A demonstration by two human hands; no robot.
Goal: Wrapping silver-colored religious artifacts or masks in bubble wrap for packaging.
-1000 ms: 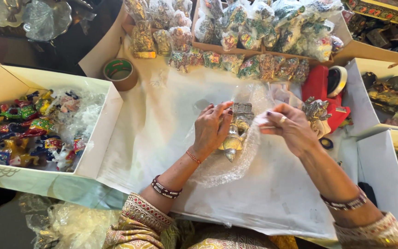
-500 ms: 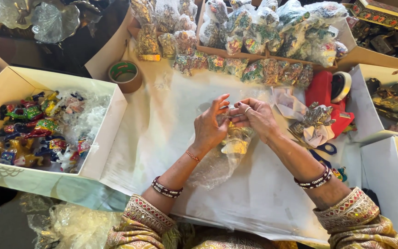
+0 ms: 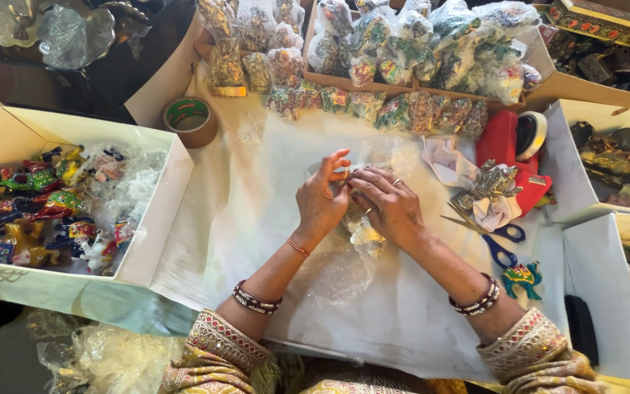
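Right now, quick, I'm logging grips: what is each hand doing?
Left hand: closed on the clear plastic wrap around a small figurine, index finger raised.
Right hand: closed, pinching the same wrap at the top.

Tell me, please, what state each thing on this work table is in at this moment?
Left hand: closed on the clear wrap.
Right hand: fingers pinching the same wrap.
Clear wrap: bunched around a small figurine, its tail loose on the sheet.
Tape roll: lying flat, untouched.
Blue-handled scissors: lying flat on the sheet.
Left box: open, holding painted figurines.
Teal elephant figurine: standing, unwrapped.
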